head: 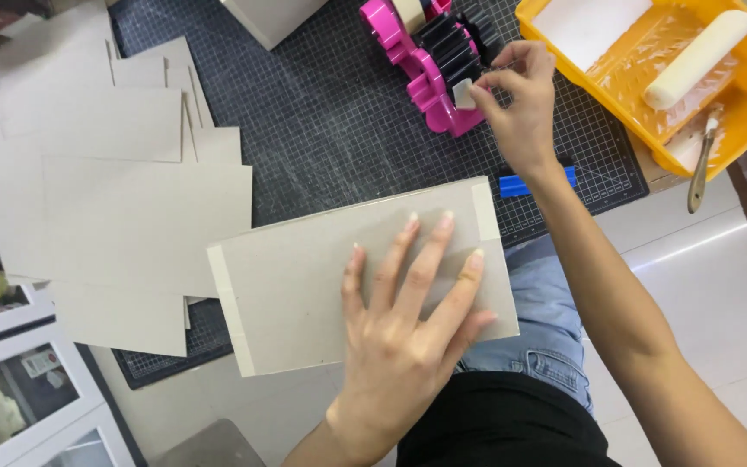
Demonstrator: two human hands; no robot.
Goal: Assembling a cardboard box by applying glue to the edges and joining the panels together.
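The flat grey cardboard panel (304, 268) overhangs the tabletop's near edge, stiff and light; the left hand (404, 329) presses it, fingers spread. The right hand (520, 104) pinches a tape piece (464, 93) at the pink tape dispenser (430, 60).

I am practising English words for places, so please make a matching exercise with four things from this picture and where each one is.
Things:
1. left hand
2. right hand
3. paint roller
4. blue strip

Places:
A. in the yellow tray
B. flat on the grey cardboard box
C. on the cutting mat, beside the right wrist
D. at the pink tape dispenser

Pairs: 1-B, 2-D, 3-A, 4-C
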